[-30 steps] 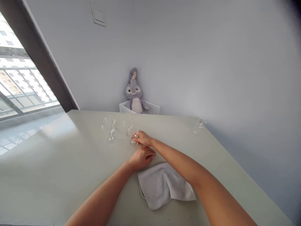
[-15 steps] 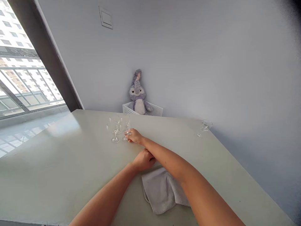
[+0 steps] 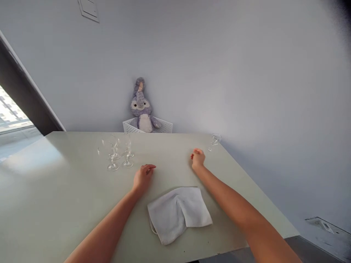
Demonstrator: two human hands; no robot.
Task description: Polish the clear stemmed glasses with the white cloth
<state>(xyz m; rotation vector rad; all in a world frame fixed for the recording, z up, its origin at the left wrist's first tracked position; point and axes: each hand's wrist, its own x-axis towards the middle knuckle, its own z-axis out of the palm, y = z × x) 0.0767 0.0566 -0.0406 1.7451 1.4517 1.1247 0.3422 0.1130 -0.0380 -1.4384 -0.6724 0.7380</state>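
Several clear stemmed glasses stand close together on the left part of the table, among them a front glass (image 3: 113, 167). My left hand (image 3: 143, 178) rests low over the table just right of them, fingers loosely curled but apart, holding nothing. My right hand (image 3: 197, 157) is over the right part of the table, its fingers curled in; whether anything is in them is hidden. Beyond it, a single clear glass (image 3: 216, 139) is near the table's far right corner. A folded grey cloth (image 3: 178, 212) lies between my forearms.
A plush rabbit (image 3: 145, 122) sits in a white perforated basket (image 3: 166, 127) behind the table's far edge, against the wall. The pale table (image 3: 68, 204) has its right edge along the wall. A dark frame and window are at the left.
My right hand has left the glasses and moved right, uncrossing from my left arm. My left hand has opened somewhat and lies nearer the glasses. The view has turned right.
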